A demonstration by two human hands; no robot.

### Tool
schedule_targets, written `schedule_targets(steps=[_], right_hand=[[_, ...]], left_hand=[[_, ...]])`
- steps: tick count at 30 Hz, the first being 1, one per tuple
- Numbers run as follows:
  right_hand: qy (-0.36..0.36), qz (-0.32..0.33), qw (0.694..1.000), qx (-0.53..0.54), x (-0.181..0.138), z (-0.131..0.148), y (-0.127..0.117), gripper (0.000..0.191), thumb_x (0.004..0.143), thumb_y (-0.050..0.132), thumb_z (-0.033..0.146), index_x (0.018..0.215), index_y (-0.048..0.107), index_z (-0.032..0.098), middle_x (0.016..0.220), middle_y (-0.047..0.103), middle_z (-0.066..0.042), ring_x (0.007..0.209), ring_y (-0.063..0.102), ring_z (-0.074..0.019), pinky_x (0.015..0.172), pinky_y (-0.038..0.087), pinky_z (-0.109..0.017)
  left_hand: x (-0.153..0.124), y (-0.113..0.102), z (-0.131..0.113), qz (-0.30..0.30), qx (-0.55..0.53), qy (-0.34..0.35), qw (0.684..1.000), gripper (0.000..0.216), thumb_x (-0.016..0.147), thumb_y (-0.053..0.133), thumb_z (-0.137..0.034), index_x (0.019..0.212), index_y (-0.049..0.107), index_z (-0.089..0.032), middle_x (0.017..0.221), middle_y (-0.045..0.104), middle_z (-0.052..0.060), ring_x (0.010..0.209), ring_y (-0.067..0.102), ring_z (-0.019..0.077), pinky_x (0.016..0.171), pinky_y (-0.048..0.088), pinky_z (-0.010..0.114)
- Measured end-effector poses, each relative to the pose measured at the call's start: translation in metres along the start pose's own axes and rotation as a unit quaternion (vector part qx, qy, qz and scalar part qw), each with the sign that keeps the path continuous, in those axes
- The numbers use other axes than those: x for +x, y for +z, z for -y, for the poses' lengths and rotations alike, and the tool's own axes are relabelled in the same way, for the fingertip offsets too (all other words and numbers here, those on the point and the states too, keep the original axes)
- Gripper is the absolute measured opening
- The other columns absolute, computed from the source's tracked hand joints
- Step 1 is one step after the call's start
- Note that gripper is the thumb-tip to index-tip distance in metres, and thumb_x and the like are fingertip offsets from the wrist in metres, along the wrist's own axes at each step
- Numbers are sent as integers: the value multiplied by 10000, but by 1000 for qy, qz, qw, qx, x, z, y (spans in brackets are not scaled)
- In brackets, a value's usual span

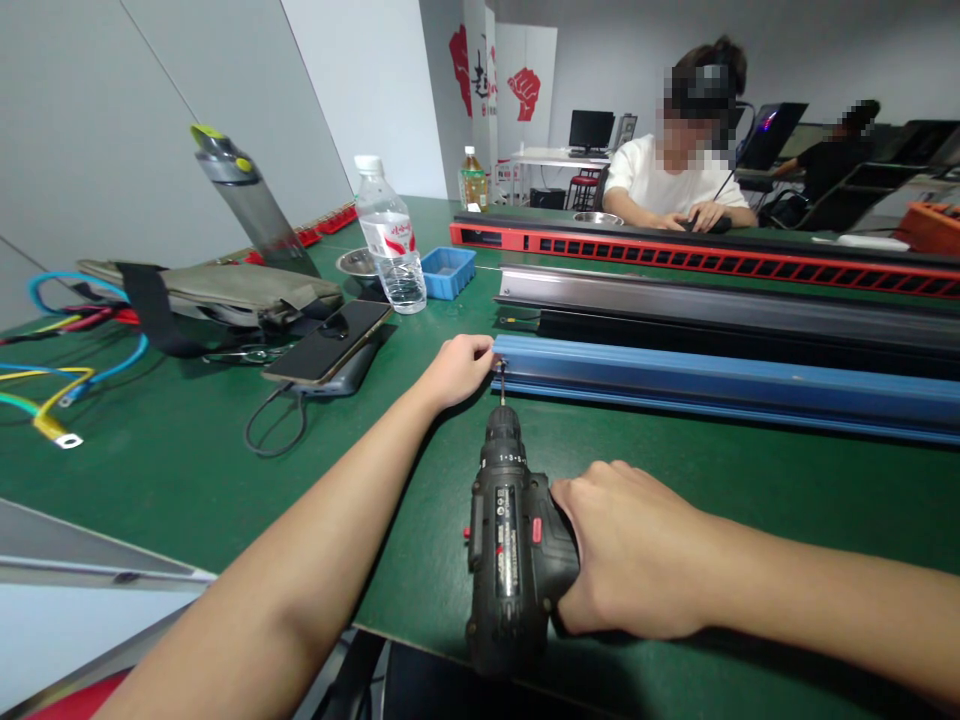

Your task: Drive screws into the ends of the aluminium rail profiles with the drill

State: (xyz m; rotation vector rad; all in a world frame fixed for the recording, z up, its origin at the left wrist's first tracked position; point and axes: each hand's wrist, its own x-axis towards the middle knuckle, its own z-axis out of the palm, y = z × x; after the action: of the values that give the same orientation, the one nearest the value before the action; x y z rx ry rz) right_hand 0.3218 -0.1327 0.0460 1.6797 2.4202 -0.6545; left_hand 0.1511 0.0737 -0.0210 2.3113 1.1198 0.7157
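My right hand (626,550) is wrapped round the grip of a black cordless drill (510,545) lying on the green table (187,480). The drill's bit points away from me at the near end of a long blue metal rail (712,380). My left hand (459,368) is closed in a pinch at that same end of the rail, right beside the bit tip; whatever small part it pinches is hidden by the fingers.
Behind the blue rail lie a silver-black rail (675,300) and a red one (675,255). At left are a phone on a power bank (330,345), a water bottle (390,240), a blue tray (448,272), a pouch, a flask and coloured cables (52,400). A person (675,170) sits across the table.
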Motion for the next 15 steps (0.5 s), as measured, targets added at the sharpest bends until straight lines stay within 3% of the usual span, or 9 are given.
schedule_targets(steps=[7,15], right_hand=[[-1,-18,999,-48,-1,0,1,326,595,688,501,717,700,199,632,693,-83,535,643,-256,455,322,-296],[8,12,1000,9,0,-2,-1,299,585,706,455,755,716,210,625,687,-52,545,628,-222,448,327,-277]], left_hand=[[-1,-1,-2,8,8,-10,1000,298,848,443,-304,763,677,-140,751,681,22,718,559,167,716,432,249],[-1,-1,-3,4,11,-10,1000,286,851,442,-299,729,650,-145,715,663,18,697,553,160,682,419,240]])
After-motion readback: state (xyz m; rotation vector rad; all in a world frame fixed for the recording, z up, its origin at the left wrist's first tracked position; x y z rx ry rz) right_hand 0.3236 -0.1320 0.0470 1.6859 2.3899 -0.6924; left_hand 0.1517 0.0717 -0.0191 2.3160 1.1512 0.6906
